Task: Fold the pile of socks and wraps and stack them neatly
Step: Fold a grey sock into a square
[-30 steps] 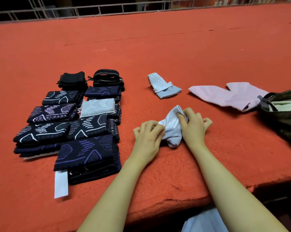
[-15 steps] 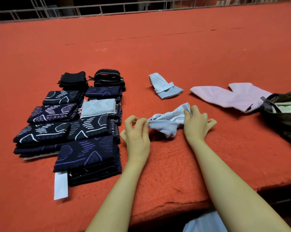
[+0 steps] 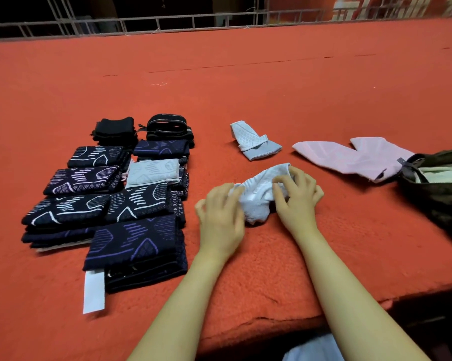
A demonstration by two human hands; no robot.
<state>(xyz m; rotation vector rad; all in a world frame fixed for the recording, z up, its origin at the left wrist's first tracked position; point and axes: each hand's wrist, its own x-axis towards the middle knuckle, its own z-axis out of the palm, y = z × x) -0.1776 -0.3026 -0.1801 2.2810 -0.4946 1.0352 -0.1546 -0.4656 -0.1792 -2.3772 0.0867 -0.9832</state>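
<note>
While bunched, sock [image 3: 256, 194] between hands [image 3: 258, 204].

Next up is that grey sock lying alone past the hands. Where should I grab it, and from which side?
Take the grey sock at its plain cuff band, the end nearest you. It lies flat and apart from the pink wrap, so the right hand can likely pinch it from above, fingers across the band.

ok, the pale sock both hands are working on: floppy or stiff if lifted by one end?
Likely floppy: the pale sock lies bunched and creased between the left hand and right hand. Probably light, since fingertips alone seem to shape it. It looks unlikely to slide far on the fuzzy red table cover.
</note>
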